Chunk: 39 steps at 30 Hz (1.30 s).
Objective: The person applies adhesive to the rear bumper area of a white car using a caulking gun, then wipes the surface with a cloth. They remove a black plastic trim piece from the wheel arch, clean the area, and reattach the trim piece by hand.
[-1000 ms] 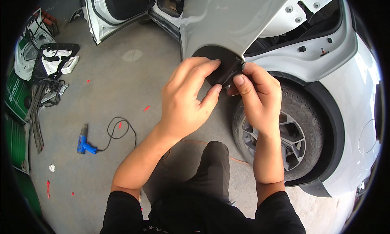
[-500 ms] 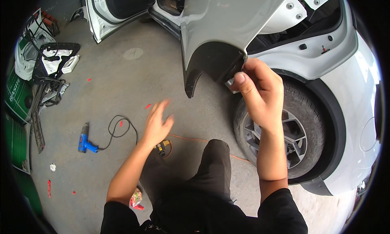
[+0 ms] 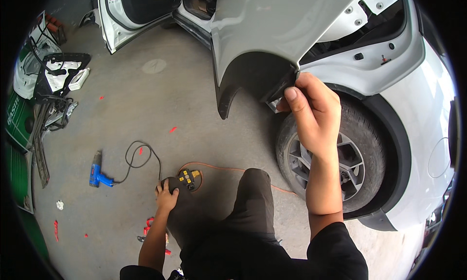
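Note:
My left hand (image 3: 166, 196) lies on my left knee, its fingers stretched out and holding nothing. My right hand (image 3: 315, 117) is raised, thumb and bent fingers pinched on the lower edge of an open grey car door (image 3: 262, 32), at the rear corner of its curved wheel-arch cutout. Dark trim (image 3: 224, 104) lines that cutout. A small shiny piece shows beside my right fingertips; what it is I cannot make out. Behind my right forearm stands the rear wheel (image 3: 362, 148) of the white car body (image 3: 418, 183).
A blue heat gun (image 3: 98, 172) with a black cord lies on the floor at left. By my left knee sits a yellow-and-black power strip (image 3: 187, 177) on an orange cable. Another open door (image 3: 114, 17), green cabinets (image 3: 19, 168), removed door panels (image 3: 58, 76) and red scraps surround me.
My left hand has dropped from the air down and left onto my left knee. My right hand keeps its hold on the door edge. The view has shifted slightly.

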Tool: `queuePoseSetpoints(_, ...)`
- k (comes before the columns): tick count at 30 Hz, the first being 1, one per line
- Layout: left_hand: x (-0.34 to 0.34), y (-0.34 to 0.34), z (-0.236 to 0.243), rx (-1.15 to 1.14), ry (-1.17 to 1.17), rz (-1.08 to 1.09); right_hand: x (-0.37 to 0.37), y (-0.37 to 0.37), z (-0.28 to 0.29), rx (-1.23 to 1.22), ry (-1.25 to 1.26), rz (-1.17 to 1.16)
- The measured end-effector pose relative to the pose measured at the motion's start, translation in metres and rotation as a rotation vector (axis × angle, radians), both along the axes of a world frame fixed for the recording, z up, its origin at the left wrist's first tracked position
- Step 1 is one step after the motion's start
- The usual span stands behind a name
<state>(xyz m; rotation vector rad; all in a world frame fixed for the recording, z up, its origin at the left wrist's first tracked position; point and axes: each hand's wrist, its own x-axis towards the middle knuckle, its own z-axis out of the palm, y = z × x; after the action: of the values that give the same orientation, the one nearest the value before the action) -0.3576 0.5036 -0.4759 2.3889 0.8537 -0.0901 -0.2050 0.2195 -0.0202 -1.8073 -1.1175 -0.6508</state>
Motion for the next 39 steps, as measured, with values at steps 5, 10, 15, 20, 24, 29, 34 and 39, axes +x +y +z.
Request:
queuePoseSetpoints(5, -0.002, -0.002, 0.003, 0.008, 0.03, 0.0, 0.003, -0.001, 0.0, -0.022, -0.003, -0.007)
queuePoseSetpoints(10, -0.006, -0.003, 0.008, 0.009, 0.029, -0.005, 0.003, 0.001, -0.002, 0.024, 0.024, 0.01)
queuePoseSetpoints(15, -0.006, -0.005, 0.009, 0.032, 0.028, -0.014, 0.003, 0.001, 0.0, 0.024, 0.027, 0.011)
queuePoseSetpoints(20, -0.006, -0.006, 0.01, 0.034, 0.029, -0.009, 0.004, 0.001, -0.003, 0.035, 0.049, 0.017)
queuePoseSetpoints(24, -0.005, -0.006, 0.01, 0.034, 0.033, -0.012, 0.003, 0.002, -0.002, 0.03, 0.038, 0.012)
queuePoseSetpoints(29, -0.004, -0.006, 0.013, 0.034, 0.055, -0.013, 0.004, 0.0, -0.002, 0.004, 0.017, 0.003)
queuePoseSetpoints(34, -0.003, -0.009, 0.018, 0.034, 0.067, -0.008, 0.002, 0.001, -0.003, 0.011, 0.01, -0.002)
queuePoseSetpoints(39, -0.003, -0.008, 0.013, 0.037, 0.041, -0.013, 0.001, 0.001, -0.003, 0.008, 0.004, -0.002)
